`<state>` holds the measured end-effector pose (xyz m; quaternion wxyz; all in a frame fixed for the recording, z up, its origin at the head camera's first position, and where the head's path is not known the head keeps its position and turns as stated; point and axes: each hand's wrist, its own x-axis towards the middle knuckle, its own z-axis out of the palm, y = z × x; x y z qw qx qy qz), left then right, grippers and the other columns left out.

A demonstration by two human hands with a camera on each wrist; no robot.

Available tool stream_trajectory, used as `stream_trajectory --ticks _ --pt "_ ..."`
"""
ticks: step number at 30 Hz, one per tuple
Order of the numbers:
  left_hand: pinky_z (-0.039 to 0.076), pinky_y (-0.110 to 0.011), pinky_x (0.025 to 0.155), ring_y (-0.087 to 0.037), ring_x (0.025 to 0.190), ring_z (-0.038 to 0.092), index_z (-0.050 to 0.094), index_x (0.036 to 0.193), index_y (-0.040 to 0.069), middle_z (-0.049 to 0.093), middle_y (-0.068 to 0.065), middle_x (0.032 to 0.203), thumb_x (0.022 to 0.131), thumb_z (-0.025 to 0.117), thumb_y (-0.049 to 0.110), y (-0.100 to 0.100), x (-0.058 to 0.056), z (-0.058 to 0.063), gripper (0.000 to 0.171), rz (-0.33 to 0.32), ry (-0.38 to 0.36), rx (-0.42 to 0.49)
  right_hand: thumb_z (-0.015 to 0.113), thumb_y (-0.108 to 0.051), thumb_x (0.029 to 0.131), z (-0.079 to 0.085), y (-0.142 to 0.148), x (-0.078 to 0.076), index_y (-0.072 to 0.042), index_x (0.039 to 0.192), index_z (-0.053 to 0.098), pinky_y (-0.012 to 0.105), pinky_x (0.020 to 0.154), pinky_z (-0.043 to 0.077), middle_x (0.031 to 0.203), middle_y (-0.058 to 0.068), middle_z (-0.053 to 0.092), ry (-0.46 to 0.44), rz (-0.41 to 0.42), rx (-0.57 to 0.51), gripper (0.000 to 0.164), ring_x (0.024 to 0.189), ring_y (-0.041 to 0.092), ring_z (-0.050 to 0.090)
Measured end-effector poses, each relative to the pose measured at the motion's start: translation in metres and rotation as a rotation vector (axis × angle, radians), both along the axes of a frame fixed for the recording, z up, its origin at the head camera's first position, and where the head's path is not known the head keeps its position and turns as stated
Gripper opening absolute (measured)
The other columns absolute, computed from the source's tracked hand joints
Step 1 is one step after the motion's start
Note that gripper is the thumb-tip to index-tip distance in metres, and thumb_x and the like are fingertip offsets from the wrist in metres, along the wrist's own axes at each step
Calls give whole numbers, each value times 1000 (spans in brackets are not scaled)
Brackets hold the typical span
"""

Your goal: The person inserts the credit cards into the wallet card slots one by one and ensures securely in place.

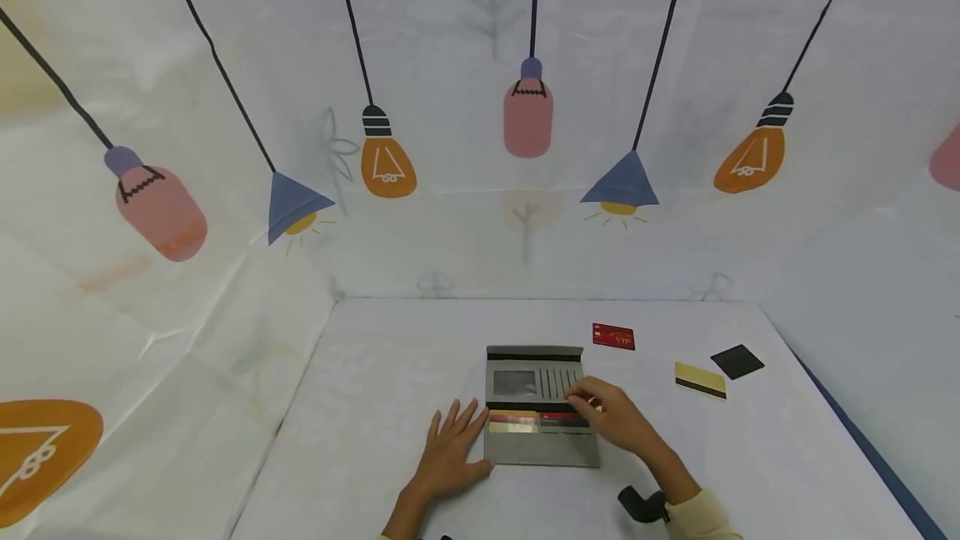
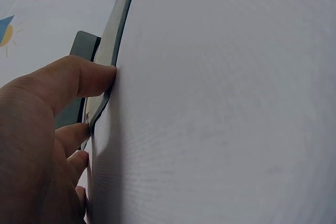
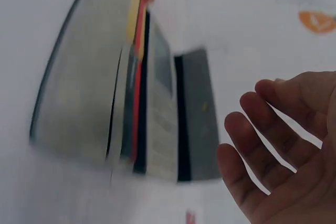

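Note:
A grey wallet (image 1: 542, 451) lies unfolded on the white table, its flap turned away at the far end. Two cards sit side by side in its slots: a gold card (image 1: 513, 427) on the left and a red and dark card (image 1: 564, 421) on the right. My left hand (image 1: 450, 458) touches the wallet's left edge with thumb and fingers spread. In the left wrist view the thumb (image 2: 97, 78) presses on that edge. Over the wallet's right side is my right hand (image 1: 617, 417). The right wrist view shows its loosely bent fingers (image 3: 239, 129) holding nothing.
A red VIP card (image 1: 613, 337) lies beyond the wallet to the right. Farther right are a yellow card (image 1: 701, 380) with a dark stripe and a dark card (image 1: 738, 362). A printed sheet (image 1: 465, 257) with lamp drawings stands behind the table.

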<state>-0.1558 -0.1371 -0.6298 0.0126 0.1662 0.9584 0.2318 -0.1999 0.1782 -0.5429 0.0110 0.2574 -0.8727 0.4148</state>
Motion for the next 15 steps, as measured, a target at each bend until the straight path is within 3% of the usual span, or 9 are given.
stream_trajectory --ticks 6,15 --pt "10 -62 121 -36 153 22 38 155 25 32 -2 164 85 65 53 1 0 1 80 2 -7 2 64 -14 97 -17 51 -26 -8 105 71 27 76 56 100 2 72 -52 -231 113 12 91 12 65" --pt "9 -63 121 -37 153 22 38 155 24 32 -2 164 85 65 53 1 0 0 80 -2 -11 3 61 -7 96 -29 121 -48 1 111 67 40 73 57 104 17 69 -88 -404 223 18 96 33 66"
